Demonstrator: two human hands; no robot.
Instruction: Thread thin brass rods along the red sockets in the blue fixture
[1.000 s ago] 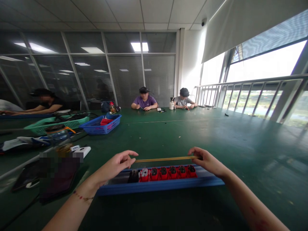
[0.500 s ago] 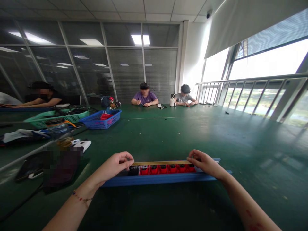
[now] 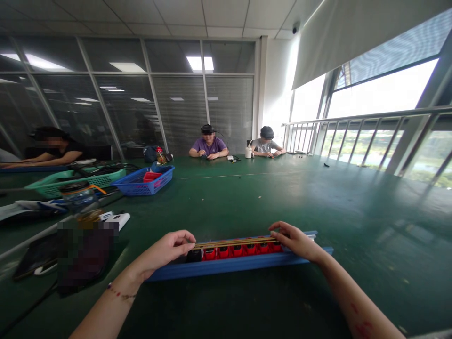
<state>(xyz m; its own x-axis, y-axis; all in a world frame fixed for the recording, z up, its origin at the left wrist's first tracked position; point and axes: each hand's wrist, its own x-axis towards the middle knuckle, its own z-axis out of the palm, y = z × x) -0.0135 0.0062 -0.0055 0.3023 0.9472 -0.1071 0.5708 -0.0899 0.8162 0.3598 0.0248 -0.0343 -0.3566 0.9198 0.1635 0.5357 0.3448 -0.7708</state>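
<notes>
Daylight from the window (image 3: pixel 379 94) at right glares on the tabletop (image 3: pixel 307 193); far left is dim, edges stretched.

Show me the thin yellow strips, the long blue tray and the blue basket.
Thin yellow strips (image 3: pixel 233 243): head view, middle of their length.
Long blue tray (image 3: pixel 233 269): head view, its near wall.
Blue basket (image 3: pixel 141 189): head view, its near side.

One head-worn camera looks forward and down; the left hand (image 3: pixel 172 246) and right hand (image 3: pixel 297 241) are near, the glass wall (image 3: pixel 180 113) far across the surface (image 3: pixel 226 207).
</notes>
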